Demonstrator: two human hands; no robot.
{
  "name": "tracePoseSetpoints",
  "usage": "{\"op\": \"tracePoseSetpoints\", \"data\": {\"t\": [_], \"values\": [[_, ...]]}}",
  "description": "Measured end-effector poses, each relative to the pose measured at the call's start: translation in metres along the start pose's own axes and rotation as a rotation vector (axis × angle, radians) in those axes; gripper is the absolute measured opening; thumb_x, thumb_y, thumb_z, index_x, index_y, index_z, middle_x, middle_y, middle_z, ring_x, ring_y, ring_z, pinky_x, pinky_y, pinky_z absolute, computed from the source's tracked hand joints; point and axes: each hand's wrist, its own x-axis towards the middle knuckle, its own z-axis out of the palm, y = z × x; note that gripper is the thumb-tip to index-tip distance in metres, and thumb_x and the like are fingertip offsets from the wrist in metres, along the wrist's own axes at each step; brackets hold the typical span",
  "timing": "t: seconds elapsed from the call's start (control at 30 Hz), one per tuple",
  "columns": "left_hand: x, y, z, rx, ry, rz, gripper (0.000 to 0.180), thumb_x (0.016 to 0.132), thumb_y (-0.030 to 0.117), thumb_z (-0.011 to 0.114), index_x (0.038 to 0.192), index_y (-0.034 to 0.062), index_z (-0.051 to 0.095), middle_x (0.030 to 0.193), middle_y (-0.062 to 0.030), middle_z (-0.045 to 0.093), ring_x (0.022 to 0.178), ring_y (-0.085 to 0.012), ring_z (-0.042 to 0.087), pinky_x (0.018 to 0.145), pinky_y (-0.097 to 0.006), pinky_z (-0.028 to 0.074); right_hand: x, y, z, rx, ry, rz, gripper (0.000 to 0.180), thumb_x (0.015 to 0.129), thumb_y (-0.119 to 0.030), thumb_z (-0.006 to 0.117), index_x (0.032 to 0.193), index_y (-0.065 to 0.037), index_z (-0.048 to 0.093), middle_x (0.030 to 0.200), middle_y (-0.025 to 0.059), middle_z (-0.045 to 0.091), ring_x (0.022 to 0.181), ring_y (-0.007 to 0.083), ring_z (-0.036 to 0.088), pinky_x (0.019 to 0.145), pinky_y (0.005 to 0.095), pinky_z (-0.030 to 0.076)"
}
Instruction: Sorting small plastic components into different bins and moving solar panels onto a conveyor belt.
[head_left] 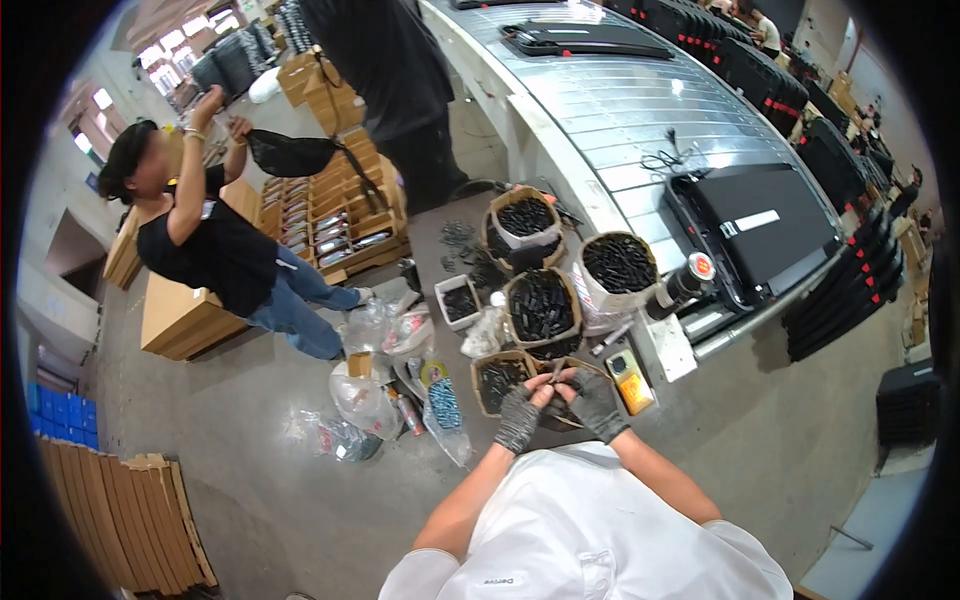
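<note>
My left hand (pixel 519 417) and my right hand (pixel 594 402), both in grey fingerless gloves, meet fingertip to fingertip above the near boxes. Each is closed in a pinch around something small that I cannot make out. Just left of them sits an open cardboard box (pixel 497 384) of small dark parts. Beneath my right hand is another box, mostly covered by the glove. Farther off are a box of black parts (pixel 543 304), a bag of black pieces (pixel 619 262) and a white tray (pixel 458 303) with dark bits. A phone (pixel 622 366) lies right of my right hand.
A roller conveyor (pixel 610 110) carrying black flat units (pixel 755 228) runs along the right. A black cylinder (pixel 681 287) stands on its near corner. Plastic bags (pixel 365 402) lie at left. A person (pixel 215 235) in black stands beyond them, holding up a black bag (pixel 290 152).
</note>
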Motion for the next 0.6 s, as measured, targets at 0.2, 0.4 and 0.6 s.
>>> {"op": "tracePoseSetpoints", "data": {"t": [0.2, 0.4, 0.6], "values": [[-0.003, 0.024, 0.014, 0.221, -0.129, -0.004, 0.032, 0.087, 0.016, 0.062, 0.116, 0.002, 0.06, 0.111, -0.0055, 0.063, 0.101, -0.0138, 0.057, 0.091, -0.028, 0.044, 0.007, 0.005, -0.014, -0.012, -0.068, -0.044, 0.013, 0.082, -0.012, 0.062, 0.089, -0.001, 0.063, 0.083, 0.0113, 0.064, 0.08, 0.0264, 0.063, 0.074, 0.0345, 0.049], [0.001, 0.0, 0.002, 0.206, -0.078, -0.011, 0.035, 0.085, 0.02, 0.063, 0.115, 0.001, 0.06, 0.101, -0.0044, 0.064, 0.095, -0.013, 0.058, 0.088, -0.028, 0.046, 0.009, -0.004, -0.013, -0.118, -0.045, -0.125, 0.009, 0.076, -0.006, 0.066, 0.084, -0.002, 0.064, 0.077, 0.0098, 0.065, 0.074, 0.0223, 0.063, 0.07, 0.0313, 0.049], [-0.001, 0.005, 0.007, 0.304, -0.038, 0.026, 0.035, 0.086, 0.023, 0.062, 0.114, 0.0033, 0.062, 0.101, -0.0053, 0.065, 0.095, -0.0136, 0.059, 0.086, -0.028, 0.045, 0.008, -0.005, -0.018, 0.024, -0.121, 0.061, 0.012, 0.077, -0.006, 0.065, 0.088, -0.002, 0.065, 0.082, 0.0109, 0.065, 0.08, 0.024, 0.062, 0.075, 0.0334, 0.048]]}}
